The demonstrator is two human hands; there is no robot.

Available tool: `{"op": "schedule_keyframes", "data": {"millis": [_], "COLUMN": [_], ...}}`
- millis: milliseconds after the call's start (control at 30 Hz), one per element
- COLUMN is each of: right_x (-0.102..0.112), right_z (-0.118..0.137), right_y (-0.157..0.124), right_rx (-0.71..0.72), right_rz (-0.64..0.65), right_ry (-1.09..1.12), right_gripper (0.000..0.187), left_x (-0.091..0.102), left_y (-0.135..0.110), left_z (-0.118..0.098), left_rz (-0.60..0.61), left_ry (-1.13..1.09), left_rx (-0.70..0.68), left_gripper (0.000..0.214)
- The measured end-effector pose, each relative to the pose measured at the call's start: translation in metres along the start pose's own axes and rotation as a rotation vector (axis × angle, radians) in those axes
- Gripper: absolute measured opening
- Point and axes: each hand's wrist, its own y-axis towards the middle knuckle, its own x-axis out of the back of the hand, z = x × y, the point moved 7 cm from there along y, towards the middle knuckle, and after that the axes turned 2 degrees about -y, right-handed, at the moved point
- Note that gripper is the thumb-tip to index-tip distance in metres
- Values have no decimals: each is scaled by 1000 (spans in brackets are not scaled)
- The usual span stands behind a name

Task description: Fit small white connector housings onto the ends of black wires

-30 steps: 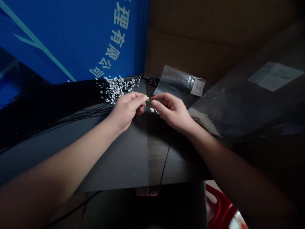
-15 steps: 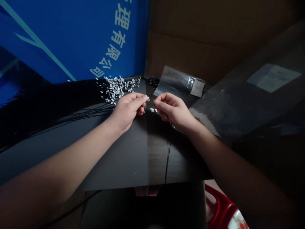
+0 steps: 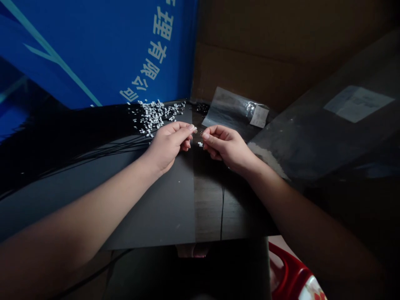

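Note:
My left hand [image 3: 170, 143] is closed in a pinch, with a small white plastic connector [image 3: 195, 129] showing at the thumb tip. Facing it across a narrow gap, my right hand [image 3: 229, 146] pinches a thin black wire, whose tip is too small to make out clearly. Below the right hand, black wire [image 3: 222, 212] runs down over the table's front edge. A few loose white connectors [image 3: 200, 144] lie on the table between the hands. Behind my left hand, many white connectors [image 3: 153, 114] cap the ends of a thick bundle of black wires [image 3: 68, 133].
A clear plastic bag [image 3: 228, 106] with a white label lies behind my right hand. To the right stands a larger clear bag [image 3: 312, 137] with pale small pieces at its bottom. A blue printed panel [image 3: 93, 50] and brown cardboard [image 3: 265, 46] rise behind. A red object [image 3: 290, 266] sits below right.
Both hands stay close together in their pinches. My right hand has shifted slightly, and the wire hanging below it has swung a little to the right.

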Motion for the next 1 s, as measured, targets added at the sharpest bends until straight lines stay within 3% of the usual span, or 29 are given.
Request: {"op": "schedule_keyframes", "data": {"millis": [133,267,533,800,1000], "right_x": [3,8,5,2,6], "right_z": [-1,4,11,7,0], "right_y": [0,1,-3,0,1], "right_rx": [-5,100,223,203,123], "right_rz": [-48,-87,-22,-12,-84], "right_ry": [-62,-255,-467,-237,-177], "right_gripper": [51,42,47,28,46], "left_x": [0,1,3,2,2], "left_y": [1,2,2,3,2], "left_z": [0,1,3,4,5], "left_rz": [-11,-12,-14,-7,-10], "left_ry": [-3,-21,-7,-34,-45], "left_rx": [5,10,7,13,33], "left_gripper": [17,17,20,16,17]}}
